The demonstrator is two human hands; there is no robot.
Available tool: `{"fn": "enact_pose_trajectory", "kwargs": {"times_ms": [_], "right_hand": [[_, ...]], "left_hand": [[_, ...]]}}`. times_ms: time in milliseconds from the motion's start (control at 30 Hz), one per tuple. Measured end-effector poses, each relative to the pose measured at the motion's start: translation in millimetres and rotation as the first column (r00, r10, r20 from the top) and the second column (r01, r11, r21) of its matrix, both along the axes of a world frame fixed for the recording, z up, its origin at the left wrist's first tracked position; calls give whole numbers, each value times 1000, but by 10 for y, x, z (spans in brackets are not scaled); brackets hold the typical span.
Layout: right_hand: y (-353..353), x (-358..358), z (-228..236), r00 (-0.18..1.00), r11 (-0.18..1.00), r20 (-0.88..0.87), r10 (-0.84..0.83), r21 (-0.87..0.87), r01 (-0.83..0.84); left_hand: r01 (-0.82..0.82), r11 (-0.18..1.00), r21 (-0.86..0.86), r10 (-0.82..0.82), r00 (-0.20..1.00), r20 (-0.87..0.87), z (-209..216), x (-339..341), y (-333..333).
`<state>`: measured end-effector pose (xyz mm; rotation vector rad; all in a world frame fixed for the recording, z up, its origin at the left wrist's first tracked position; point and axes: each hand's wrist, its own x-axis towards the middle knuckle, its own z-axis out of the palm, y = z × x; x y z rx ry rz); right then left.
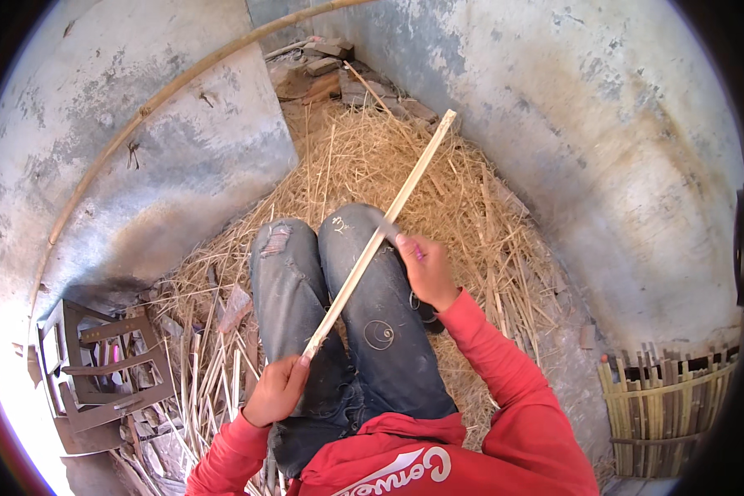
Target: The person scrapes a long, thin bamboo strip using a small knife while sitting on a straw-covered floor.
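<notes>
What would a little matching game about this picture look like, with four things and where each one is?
Things:
1. Long, pale, straight wooden strip
2. Short-bladed hand tool with a purplish handle
3. Yellow-brown piece of upright slats
4. Dark brown, open-framed stand

Places:
A. At the lower right of the view
B. In the right hand
C. At the lower left of the view
D. Slanting over the faded blue jeans, its lower end in the left hand

Right pairs: 1-D, 2-B, 3-A, 4-C.
</notes>
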<state>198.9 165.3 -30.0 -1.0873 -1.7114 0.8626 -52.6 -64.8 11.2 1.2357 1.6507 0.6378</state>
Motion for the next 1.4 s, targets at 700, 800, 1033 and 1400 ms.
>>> {"fn": "enact_pose_trajectory", "kwargs": {"times_ms": [700,800,1033,1400], "right_hand": [[940,59,115,949,933,21,-315,190,305],[793,15,189,962,927,-6,-271,269,263],[719,31,50,968,956,127,-215,231,182],[290,-47,-25,975,991,218,-39,137,9]], "left_hand": [[-93,919,-383,227,919,323,-24,-485,-839],[-41,858,-512,344,786,513,-62,-561,-902],[147,734,-663,499,546,673,-120,-610,-878],[219,697,-683,544,457,703,-100,-435,-635]]}}
